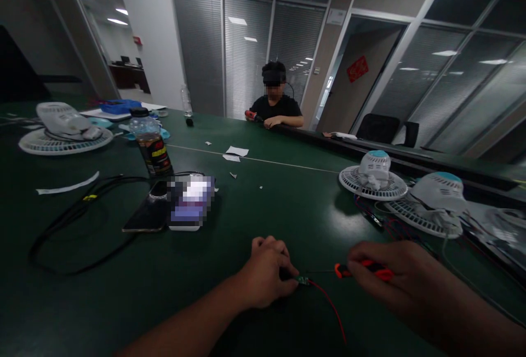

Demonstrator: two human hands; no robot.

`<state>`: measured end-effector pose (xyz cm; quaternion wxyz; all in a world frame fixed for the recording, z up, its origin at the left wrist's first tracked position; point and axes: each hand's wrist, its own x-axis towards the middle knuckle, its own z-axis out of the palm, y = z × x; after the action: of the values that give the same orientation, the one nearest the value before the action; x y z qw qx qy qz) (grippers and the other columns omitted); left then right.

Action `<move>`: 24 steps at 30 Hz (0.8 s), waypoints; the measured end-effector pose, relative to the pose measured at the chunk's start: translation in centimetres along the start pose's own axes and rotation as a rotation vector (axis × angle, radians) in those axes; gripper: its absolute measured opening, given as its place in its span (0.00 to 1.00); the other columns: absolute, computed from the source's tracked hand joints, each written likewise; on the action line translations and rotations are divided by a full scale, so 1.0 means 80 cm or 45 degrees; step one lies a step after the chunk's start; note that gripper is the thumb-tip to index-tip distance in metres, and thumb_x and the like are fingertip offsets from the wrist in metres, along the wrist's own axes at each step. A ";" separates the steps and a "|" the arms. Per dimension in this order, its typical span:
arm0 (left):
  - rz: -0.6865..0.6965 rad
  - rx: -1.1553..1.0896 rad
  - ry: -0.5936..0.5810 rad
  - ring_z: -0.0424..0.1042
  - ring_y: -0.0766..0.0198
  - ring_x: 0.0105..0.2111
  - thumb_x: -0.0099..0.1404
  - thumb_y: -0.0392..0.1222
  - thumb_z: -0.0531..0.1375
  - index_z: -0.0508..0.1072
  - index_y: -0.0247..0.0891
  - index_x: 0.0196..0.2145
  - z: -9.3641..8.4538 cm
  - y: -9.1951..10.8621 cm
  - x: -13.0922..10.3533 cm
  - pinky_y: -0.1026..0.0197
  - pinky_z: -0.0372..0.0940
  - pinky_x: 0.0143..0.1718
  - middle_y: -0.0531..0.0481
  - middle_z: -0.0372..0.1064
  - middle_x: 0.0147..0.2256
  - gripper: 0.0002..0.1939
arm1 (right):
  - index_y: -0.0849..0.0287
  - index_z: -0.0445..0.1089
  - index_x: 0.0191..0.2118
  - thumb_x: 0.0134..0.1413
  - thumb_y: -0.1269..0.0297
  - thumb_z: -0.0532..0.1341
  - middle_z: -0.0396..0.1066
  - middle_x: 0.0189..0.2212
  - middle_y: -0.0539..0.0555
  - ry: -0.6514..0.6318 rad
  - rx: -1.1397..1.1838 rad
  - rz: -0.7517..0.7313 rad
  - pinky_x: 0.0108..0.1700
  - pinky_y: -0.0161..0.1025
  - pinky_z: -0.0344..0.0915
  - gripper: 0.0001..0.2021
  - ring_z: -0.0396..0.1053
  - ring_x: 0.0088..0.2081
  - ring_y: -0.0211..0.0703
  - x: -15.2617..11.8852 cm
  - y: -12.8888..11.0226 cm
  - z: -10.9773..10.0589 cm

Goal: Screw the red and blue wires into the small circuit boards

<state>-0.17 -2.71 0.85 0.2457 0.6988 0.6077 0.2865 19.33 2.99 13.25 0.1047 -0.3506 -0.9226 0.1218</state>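
Note:
My left hand [267, 272] rests on the dark green table [287, 203] and pinches a small green circuit board [303, 280] with a red wire [331, 305] trailing toward me. My right hand [388, 277] grips a red and black screwdriver [364, 270]. Its thin shaft points left, with the tip at the small board. The two hands are close together near the table's front edge.
Two white fan parts [373, 176] [435, 201] lie on grilles at right, another fan [63, 127] at far left. A bottle [152, 146], a phone [146, 212], a blurred device [189, 202] and black cables [78, 214] sit left. A person [275, 105] sits across the table.

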 end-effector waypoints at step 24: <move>0.042 0.010 0.044 0.60 0.61 0.38 0.51 0.44 0.63 0.75 0.45 0.31 0.002 -0.004 -0.001 0.55 0.46 0.42 0.55 0.65 0.32 0.07 | 0.55 0.69 0.25 0.52 0.62 0.52 0.71 0.19 0.48 -0.341 -0.024 0.094 0.23 0.35 0.57 0.11 0.65 0.20 0.37 0.016 -0.011 0.009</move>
<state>-0.27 -2.75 0.52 0.2274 0.7047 0.6013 0.3002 17.64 3.14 13.00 -0.0271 -0.3659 -0.9160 0.1625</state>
